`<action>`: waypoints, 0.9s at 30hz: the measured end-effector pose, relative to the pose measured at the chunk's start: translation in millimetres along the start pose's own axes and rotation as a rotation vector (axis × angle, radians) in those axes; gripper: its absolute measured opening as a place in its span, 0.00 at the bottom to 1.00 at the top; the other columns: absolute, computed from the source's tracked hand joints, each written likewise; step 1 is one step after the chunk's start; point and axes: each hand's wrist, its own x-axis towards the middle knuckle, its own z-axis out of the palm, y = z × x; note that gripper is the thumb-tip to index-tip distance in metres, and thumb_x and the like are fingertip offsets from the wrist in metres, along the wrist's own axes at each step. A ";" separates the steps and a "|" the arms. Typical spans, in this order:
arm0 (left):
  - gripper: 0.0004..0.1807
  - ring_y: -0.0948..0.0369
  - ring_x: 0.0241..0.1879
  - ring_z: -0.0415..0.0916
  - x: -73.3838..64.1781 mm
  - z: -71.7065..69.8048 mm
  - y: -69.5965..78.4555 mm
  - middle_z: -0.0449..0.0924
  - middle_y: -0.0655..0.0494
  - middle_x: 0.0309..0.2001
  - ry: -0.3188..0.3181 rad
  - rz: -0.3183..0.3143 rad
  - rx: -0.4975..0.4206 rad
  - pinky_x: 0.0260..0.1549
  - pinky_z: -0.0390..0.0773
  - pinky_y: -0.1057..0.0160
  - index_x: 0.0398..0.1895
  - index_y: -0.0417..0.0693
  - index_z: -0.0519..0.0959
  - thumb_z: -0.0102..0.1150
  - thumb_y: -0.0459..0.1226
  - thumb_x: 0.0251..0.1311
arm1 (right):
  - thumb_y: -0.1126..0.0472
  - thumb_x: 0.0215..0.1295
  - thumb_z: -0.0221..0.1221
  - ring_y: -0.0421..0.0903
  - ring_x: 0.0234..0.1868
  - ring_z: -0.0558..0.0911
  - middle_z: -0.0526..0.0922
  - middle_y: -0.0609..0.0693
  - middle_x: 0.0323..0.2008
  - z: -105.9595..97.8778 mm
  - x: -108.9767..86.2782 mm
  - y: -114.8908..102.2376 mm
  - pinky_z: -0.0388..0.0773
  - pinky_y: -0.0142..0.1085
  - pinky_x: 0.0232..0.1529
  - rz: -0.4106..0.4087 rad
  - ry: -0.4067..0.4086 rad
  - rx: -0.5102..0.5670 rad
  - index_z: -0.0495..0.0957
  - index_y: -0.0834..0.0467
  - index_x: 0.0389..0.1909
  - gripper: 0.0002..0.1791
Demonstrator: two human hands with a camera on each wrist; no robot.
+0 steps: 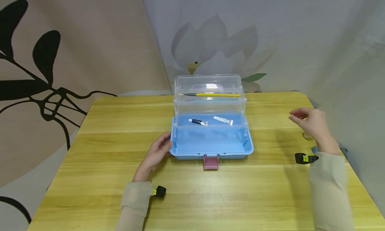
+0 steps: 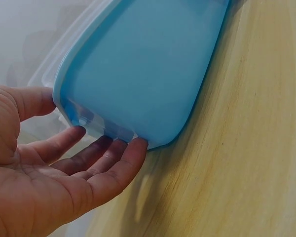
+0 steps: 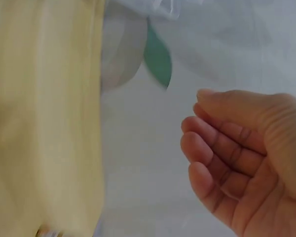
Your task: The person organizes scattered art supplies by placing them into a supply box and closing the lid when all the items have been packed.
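A light-blue art box (image 1: pixel 212 141) stands with its clear lid (image 1: pixel 207 80) raised and a pink latch (image 1: pixel 211 162) hanging at its front. My left hand (image 1: pixel 160 149) grips the box's left end, thumb at the rim and fingertips along the wall in the left wrist view. Off to the right, my right hand (image 1: pixel 311 122) hovers over the table, fingers loosely curled with nothing in them. A black-and-white paint tube (image 1: pixel 198 122) and a white paint tube (image 1: pixel 223 120) lie across the box's inner tray. Higher up rests a yellow-handled paintbrush (image 1: pixel 218 94), with a thin teal-handled one (image 1: pixel 215 99) just below.
The wooden table (image 1: pixel 105 151) carries everything, and a patterned cloth (image 1: pixel 270 30) hangs behind it. A small round gold-coloured item (image 1: pixel 307 136) lies below the right hand. Near the right wrist, a blue item (image 1: pixel 314 149) is partly hidden by the sleeve.
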 end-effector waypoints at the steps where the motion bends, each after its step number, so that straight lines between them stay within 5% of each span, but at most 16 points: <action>1: 0.26 0.46 0.60 0.65 -0.2 0.1 0.1 0.59 0.36 0.66 0.001 -0.002 0.001 0.48 0.76 0.55 0.69 0.35 0.55 0.43 0.33 0.71 | 0.66 0.61 0.60 0.21 0.24 0.67 0.82 0.63 0.28 -1.4 -5.4 5.5 0.65 0.22 0.22 0.009 0.005 0.000 0.81 0.69 0.36 0.08; 9: 0.26 0.46 0.59 0.65 -1.0 0.1 -0.4 0.59 0.36 0.66 0.002 0.001 -0.003 0.49 0.76 0.54 0.69 0.35 0.55 0.43 0.33 0.71 | 0.66 0.61 0.60 0.19 0.26 0.67 0.81 0.64 0.31 -6.4 -41.0 58.8 0.66 0.22 0.22 0.131 0.021 0.016 0.78 0.71 0.41 0.12; 14: 0.26 0.46 0.59 0.65 -1.0 -0.6 -0.9 0.59 0.36 0.66 0.001 0.002 -0.015 0.48 0.76 0.54 0.69 0.34 0.54 0.43 0.33 0.70 | 0.56 0.61 0.61 0.23 0.27 0.69 0.80 0.41 0.29 -0.8 -57.6 108.0 0.72 0.37 0.22 0.248 0.023 0.005 0.78 0.62 0.45 0.15; 16: 0.26 0.46 0.59 0.65 -1.0 -0.8 -0.8 0.58 0.36 0.66 0.000 0.002 -0.018 0.48 0.76 0.54 0.69 0.34 0.54 0.43 0.33 0.70 | 0.55 0.61 0.61 0.21 0.28 0.67 0.81 0.43 0.31 -1.3 -64.5 116.0 0.72 0.37 0.23 0.274 0.017 -0.011 0.77 0.63 0.47 0.18; 21: 0.26 0.45 0.59 0.65 -1.2 -0.9 -0.4 0.58 0.36 0.66 -0.005 0.003 -0.018 0.49 0.75 0.53 0.69 0.34 0.54 0.43 0.33 0.71 | 0.58 0.62 0.60 0.15 0.30 0.58 0.74 0.74 0.47 -10.9 -77.9 103.7 0.66 0.23 0.25 0.332 -0.062 -0.027 0.68 0.75 0.54 0.28; 24: 0.27 0.45 0.60 0.64 -0.8 -0.8 -1.1 0.58 0.36 0.66 -0.006 0.005 -0.021 0.49 0.75 0.53 0.69 0.34 0.54 0.43 0.32 0.70 | 0.55 0.63 0.59 0.15 0.31 0.56 0.71 0.76 0.50 -15.0 -84.8 96.8 0.65 0.21 0.25 0.378 -0.118 -0.028 0.65 0.77 0.56 0.31; 27: 0.27 0.45 0.60 0.64 -0.3 -0.5 -1.5 0.57 0.36 0.66 -0.007 0.006 -0.020 0.50 0.75 0.53 0.69 0.34 0.54 0.43 0.33 0.70 | 0.50 0.63 0.59 0.18 0.32 0.63 0.76 0.69 0.47 -10.6 -91.7 116.8 0.69 0.24 0.29 0.403 -0.145 -0.021 0.64 0.77 0.57 0.36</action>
